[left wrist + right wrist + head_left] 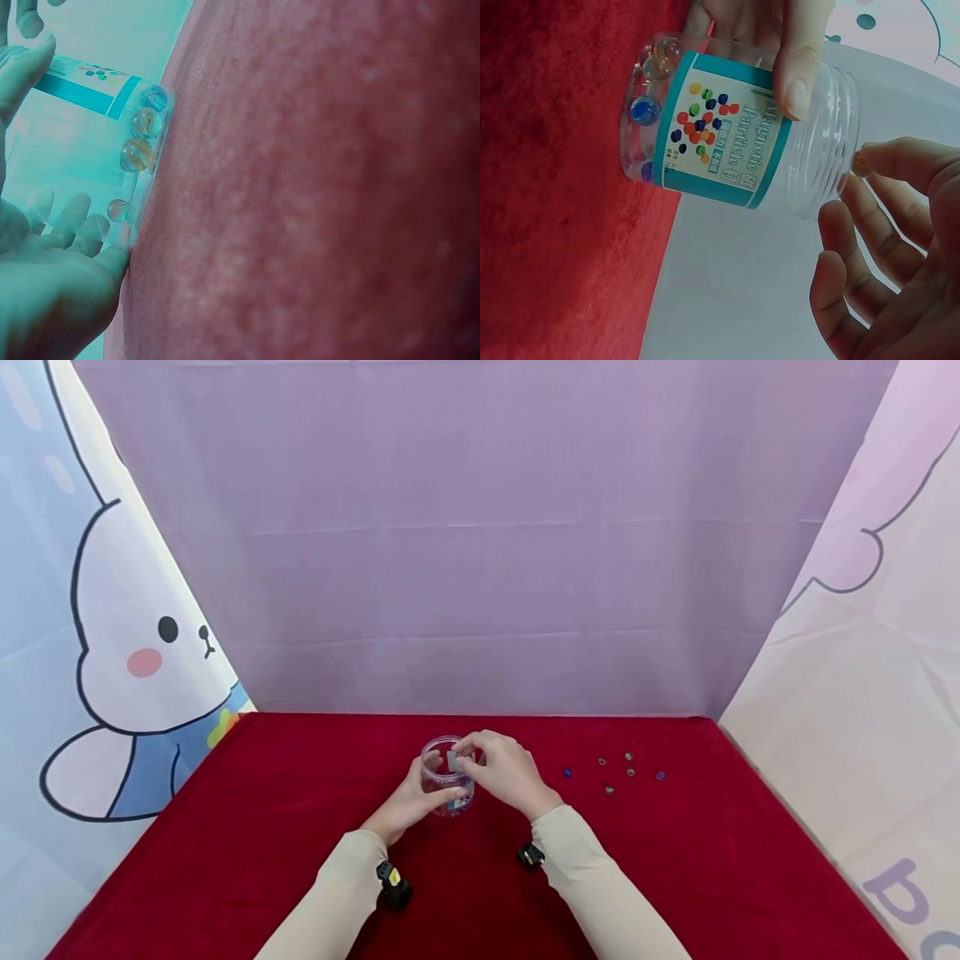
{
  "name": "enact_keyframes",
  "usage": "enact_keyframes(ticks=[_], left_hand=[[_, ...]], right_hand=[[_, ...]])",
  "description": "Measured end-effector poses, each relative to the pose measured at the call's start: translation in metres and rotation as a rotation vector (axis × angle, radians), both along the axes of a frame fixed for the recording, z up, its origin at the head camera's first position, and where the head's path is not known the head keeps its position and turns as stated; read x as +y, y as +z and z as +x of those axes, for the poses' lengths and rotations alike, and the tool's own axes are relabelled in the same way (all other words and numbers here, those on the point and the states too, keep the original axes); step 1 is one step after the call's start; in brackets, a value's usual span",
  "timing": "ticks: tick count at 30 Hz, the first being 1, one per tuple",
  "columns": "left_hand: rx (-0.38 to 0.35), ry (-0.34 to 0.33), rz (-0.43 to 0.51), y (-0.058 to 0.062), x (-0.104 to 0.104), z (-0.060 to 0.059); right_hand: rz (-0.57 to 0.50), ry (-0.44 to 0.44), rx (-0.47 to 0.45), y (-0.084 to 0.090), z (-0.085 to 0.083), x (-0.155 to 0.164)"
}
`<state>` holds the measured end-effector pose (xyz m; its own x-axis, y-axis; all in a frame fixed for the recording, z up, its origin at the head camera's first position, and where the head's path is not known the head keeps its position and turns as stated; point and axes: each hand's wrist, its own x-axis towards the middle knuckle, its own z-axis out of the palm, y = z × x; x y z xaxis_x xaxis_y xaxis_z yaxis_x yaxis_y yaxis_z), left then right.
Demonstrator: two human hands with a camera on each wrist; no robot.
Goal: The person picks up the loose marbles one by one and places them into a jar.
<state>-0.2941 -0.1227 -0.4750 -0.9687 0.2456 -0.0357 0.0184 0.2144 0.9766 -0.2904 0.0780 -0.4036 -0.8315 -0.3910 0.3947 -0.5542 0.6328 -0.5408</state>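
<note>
A clear plastic jar [444, 787] stands lidless on the red cloth, its printed label [720, 135] turned toward the right wrist camera. Around its side, my left hand [411, 799] grips it with the thumb across the front. Several glass marbles lie at the bottom, among them a blue marble [646, 110] and an amber marble [136, 154]. At the jar's mouth, my right hand [508, 770] pinches a small amber marble [862, 164] between thumb and fingertip. In the head view, the fingers hide that marble.
Several loose marbles lie on the cloth right of the jar, including a blue marble [567, 772] and another blue one [661, 775]. The red cloth [300, 777] covers the table. A purple curtain [480, 543] hangs behind, with printed cloth panels on both sides.
</note>
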Motion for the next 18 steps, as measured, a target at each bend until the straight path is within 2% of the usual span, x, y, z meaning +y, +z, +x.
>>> enact_keyframes(ticks=[18], left_hand=[[-0.011,0.002,0.001,-0.0008,-0.0001,-0.0010]], right_hand=[[0.054,-0.026,0.019,-0.0015,-0.0063,-0.0076]])
